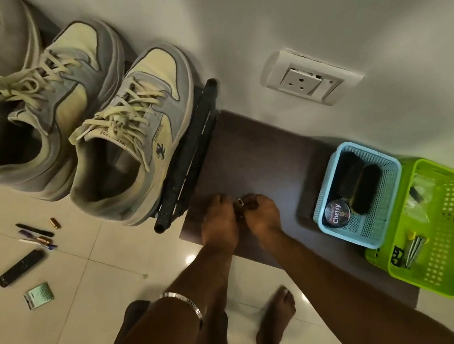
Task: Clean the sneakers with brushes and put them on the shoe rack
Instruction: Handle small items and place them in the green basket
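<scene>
both sneakers [116, 122] already sit on the black shoe rack [189, 153], up and to the left of the fingers, so the placing step looks done. the left hand [218, 224] and right hand [263, 219] meet over the dark mat [246, 155], fingers curled and pinching one small dark object [240, 206] between them; what it is i cannot tell. the brushes [361, 184] lie in the blue basket [325, 217] to the right of the fingers. next, likely putting the small object away in a basket.
</scene>
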